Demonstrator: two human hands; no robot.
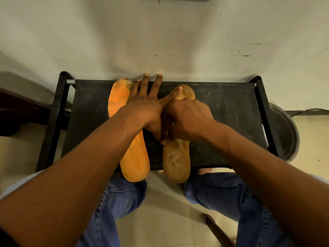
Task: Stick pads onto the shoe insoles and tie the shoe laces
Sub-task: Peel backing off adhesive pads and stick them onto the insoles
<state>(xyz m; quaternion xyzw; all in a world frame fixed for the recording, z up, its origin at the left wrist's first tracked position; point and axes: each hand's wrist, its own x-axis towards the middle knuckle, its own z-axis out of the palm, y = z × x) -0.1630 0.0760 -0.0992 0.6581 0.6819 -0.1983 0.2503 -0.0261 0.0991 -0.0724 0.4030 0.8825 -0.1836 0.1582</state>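
Two insoles are laid side by side on the black surface (222,122) — bright orange insole (135,161), worn tan insole (176,163). Left hand (147,106) fingers are splayed flat; right hand (187,118) fingers are curled onto the tan insole's middle.

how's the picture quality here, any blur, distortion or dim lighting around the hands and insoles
Head view: warm, dim light; wide-angle lens bows the stool frame and stretches the forearms; right hand slightly motion-blurred over the brown insole; left hand and orange insole sharper.

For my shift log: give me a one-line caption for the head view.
Both hands work on the right insole on a black stool; left hand spread flat, right hand curled; left insole alongside.
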